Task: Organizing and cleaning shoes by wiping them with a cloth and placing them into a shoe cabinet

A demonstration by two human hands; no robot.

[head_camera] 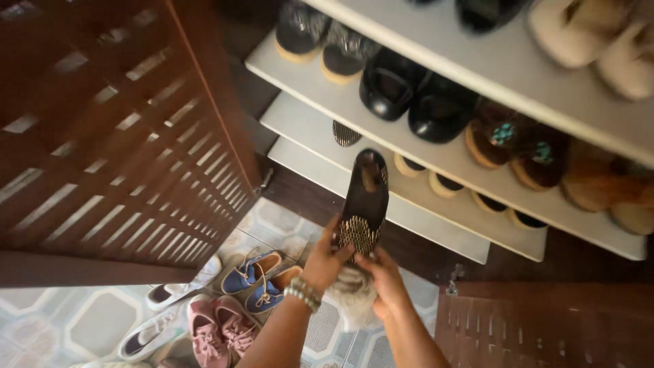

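Note:
A black flat shoe with a woven gold toe (pixel 364 197) is held upright in front of the open shoe cabinet. My left hand (pixel 327 259), with a beaded bracelet on the wrist, grips its toe end. My right hand (pixel 385 279) presses a fluffy beige cloth (pixel 351 293) against the shoe's lower end. The shoe's heel points up toward the white shelves (pixel 436 160).
The shelves hold several pairs: black glossy shoes (pixel 415 95), brown embroidered flats (pixel 518 146), tan slippers (pixel 599 41). A slatted wooden door (pixel 116 150) stands open at the left, another (pixel 538 327) at lower right. Blue (pixel 262 279), pink (pixel 218 330) and white shoes lie on the tiled floor.

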